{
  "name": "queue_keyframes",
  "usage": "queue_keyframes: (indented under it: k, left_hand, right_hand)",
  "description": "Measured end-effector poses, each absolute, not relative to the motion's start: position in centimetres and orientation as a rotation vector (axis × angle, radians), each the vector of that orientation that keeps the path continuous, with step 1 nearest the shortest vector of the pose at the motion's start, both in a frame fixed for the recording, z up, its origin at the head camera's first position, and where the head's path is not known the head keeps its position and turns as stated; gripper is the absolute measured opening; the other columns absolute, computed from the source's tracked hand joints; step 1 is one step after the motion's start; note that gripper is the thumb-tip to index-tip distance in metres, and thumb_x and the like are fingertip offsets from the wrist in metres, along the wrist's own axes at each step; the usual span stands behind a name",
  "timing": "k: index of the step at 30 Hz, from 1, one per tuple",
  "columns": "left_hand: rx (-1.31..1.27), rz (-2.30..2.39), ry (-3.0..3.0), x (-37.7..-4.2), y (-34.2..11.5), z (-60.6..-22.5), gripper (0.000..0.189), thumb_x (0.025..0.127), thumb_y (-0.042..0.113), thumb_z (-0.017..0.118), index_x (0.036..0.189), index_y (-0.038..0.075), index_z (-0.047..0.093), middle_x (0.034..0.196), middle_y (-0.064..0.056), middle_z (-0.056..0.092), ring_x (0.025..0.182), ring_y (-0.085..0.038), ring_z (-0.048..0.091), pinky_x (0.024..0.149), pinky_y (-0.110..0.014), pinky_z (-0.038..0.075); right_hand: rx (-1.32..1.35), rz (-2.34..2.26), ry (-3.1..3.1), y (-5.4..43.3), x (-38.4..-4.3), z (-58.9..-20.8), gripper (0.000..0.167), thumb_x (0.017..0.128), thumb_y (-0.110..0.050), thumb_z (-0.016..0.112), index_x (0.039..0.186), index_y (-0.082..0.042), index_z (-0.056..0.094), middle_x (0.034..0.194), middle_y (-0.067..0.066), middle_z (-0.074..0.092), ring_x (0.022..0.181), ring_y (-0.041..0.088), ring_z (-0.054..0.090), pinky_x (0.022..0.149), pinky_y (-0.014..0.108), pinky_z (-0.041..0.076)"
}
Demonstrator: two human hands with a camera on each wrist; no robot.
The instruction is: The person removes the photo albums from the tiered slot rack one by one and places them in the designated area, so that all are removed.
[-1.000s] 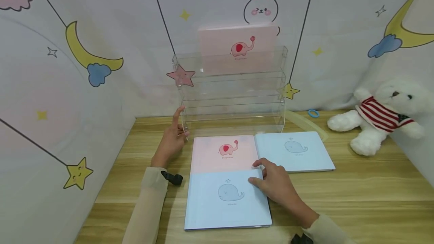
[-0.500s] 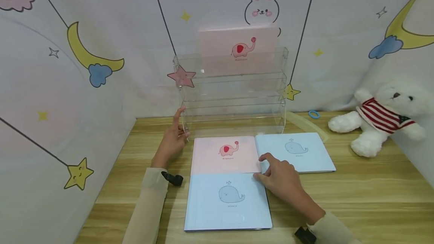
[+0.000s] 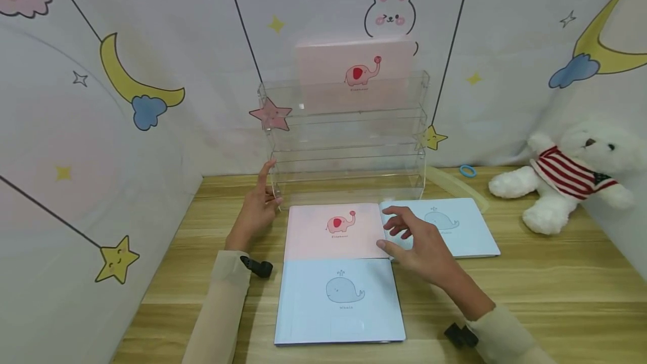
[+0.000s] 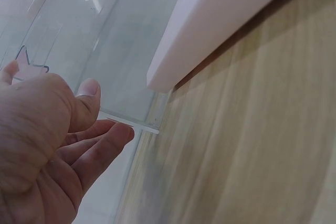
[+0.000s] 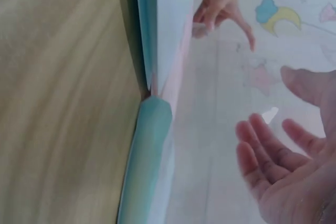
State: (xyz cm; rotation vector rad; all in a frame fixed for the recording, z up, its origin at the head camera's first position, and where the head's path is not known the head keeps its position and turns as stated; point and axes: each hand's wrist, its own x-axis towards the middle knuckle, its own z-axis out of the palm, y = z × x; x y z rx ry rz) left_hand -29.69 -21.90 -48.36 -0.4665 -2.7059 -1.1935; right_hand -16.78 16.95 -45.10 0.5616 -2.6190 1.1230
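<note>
A clear acrylic display rack [image 3: 349,162] with stepped tiers stands at the back; a pink elephant book [image 3: 323,94] leans in its top tier. My left hand [image 3: 256,206] holds the rack's lower left side edge, thumb and fingers about the panel in the left wrist view. In front of the rack lie a second pink elephant book [image 3: 305,235], a blue whale book [image 3: 303,296] nearest me, and another blue whale book [image 3: 470,235] at the right. My right hand [image 3: 419,246] hovers above where these books meet, fingers loosely bent and holding nothing.
A white teddy bear [image 3: 566,178] in a striped shirt sits at the right. A blue ring [image 3: 467,171] and a pale yellowish strip [image 3: 455,184] lie behind the right blue book. A printed cloth [image 3: 222,100] hangs around the wooden table [image 3: 546,291].
My right hand has let go of the near blue book and lifted up and to the right. That book's top edge has shifted slightly toward me. The left hand stays put.
</note>
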Motion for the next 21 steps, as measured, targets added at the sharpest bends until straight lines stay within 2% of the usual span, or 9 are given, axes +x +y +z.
queue_keyframes:
  k: [4,8,18,21]
  left_hand:
    - [-0.464,-1.195,-2.707,-29.7,-22.0,-48.4,0.104,0.101,-0.004,0.068,0.169,0.047,0.008,0.107,-0.022,0.072,0.109,-0.042,0.078,0.092,-0.055,0.064]
    - [-0.474,-1.188,-2.699,-29.7,-22.0,-48.4,0.102,0.101,-0.005,0.069,0.17,0.041,0.01,0.105,-0.022,0.072,0.11,-0.042,0.077,0.094,-0.056,0.064]
    - [-0.497,-1.176,-2.685,-29.8,-21.9,-48.5,0.102,0.099,-0.007,0.07,0.171,0.037,0.011,0.103,-0.022,0.072,0.108,-0.042,0.078,0.094,-0.056,0.064]
    - [-0.494,-1.17,-2.688,-29.8,-22.0,-48.5,0.102,0.099,-0.006,0.07,0.171,0.037,0.011,0.103,-0.022,0.072,0.109,-0.042,0.078,0.094,-0.056,0.064]
  right_hand:
    - [0.608,1.126,-2.624,17.3,-17.3,-44.6,0.071,0.091,-0.024,0.088,0.151,-0.012,0.052,0.134,0.009,0.073,0.118,0.028,0.072,0.097,0.052,0.06]
    - [0.65,1.128,-2.62,17.7,-17.6,-44.3,0.08,0.09,-0.028,0.089,0.156,-0.011,0.047,0.15,0.009,0.063,0.133,0.03,0.065,0.106,0.056,0.056]
    - [0.697,1.177,-2.563,18.7,-18.3,-43.2,0.093,0.09,-0.029,0.086,0.166,-0.013,0.034,0.168,0.013,0.046,0.152,0.039,0.048,0.116,0.069,0.044]
    - [0.715,1.173,-2.531,19.1,-18.8,-42.8,0.096,0.089,-0.026,0.087,0.167,-0.014,0.032,0.17,0.012,0.043,0.154,0.039,0.046,0.119,0.067,0.042]
